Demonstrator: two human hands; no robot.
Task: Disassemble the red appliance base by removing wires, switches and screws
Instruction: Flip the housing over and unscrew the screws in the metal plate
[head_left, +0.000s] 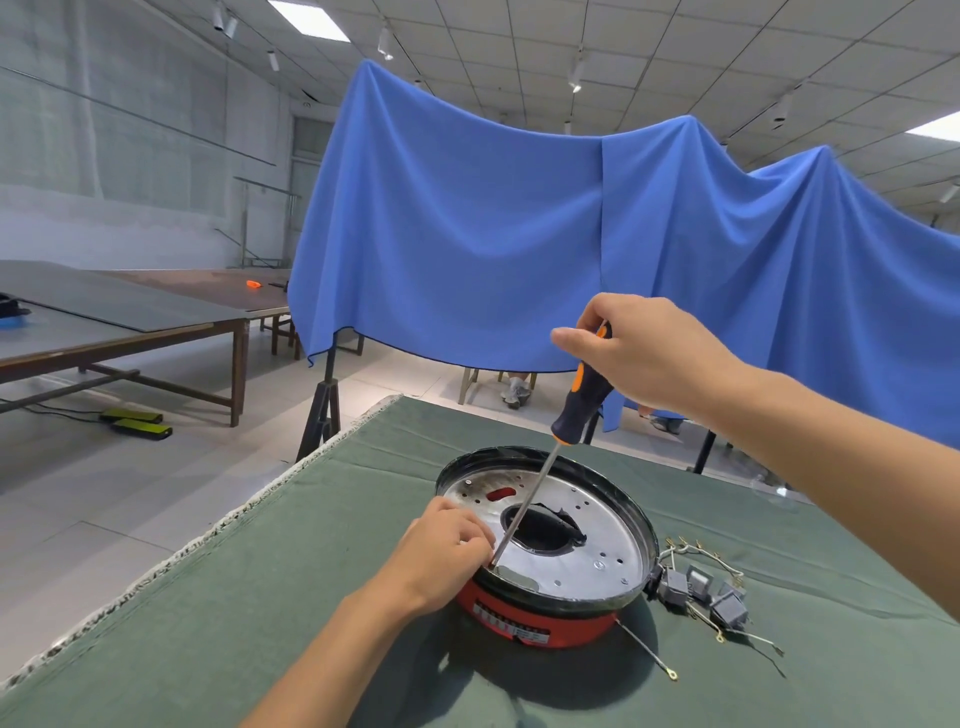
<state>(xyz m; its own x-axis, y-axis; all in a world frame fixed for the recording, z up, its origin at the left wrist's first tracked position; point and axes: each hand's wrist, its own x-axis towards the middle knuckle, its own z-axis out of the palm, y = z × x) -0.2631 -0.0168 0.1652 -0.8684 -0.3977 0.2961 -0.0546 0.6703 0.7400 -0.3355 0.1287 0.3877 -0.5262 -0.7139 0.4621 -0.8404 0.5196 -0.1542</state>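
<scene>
Green cloth covers the worktop (218, 597) in front of you, and the red appliance base (540, 618) sits on it near the middle, its silver perforated plate (597, 540) facing up inside a black rim, with a dark round hole at the centre. Your right hand (644, 353) is raised above the far side of the base, fingers curled round the black-and-orange handle of a screwdriver (579, 400); the long shaft slants down and toward you, its tip meeting the plate at the near left edge. Your left hand (441, 545) rests on that same edge of the base, fingers bent and pinched close around the tip, though what they hold, if anything, is hidden. Just right of the base lies a cluster of grey switches (701, 592) with loose wires (649, 652) ending in gold terminals. Blue drapes (467, 223) hang beyond the worktop.
</scene>
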